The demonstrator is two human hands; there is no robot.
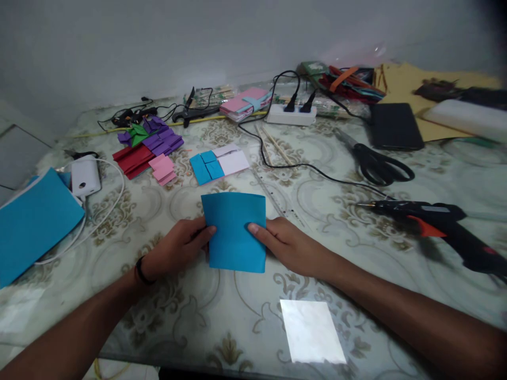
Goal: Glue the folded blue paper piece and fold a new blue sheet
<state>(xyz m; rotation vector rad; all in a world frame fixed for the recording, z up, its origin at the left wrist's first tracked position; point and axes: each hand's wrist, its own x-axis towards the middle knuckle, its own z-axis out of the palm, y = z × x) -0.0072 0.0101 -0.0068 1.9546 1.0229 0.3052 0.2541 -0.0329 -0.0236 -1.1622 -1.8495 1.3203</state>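
Note:
A blue paper piece [236,250] is held up over the patterned table, roughly upright. My left hand [178,245] grips its left edge, thumb on the front and fingers behind. On the right edge, my right hand [287,244] pinches it the same way. A white square sheet [312,331] lies below my right forearm. Beyond the blue paper rests a folded blue and white paper piece [219,163]. Larger blue sheets [35,227] lie at the far left.
Folded red paper [133,161], purple paper [163,140] and pink paper [162,170] sit back left. Black scissors [382,163] and a glue gun [435,214] lie right. A power strip [291,116] with a black cable is at the back, a white power bank [86,174] left.

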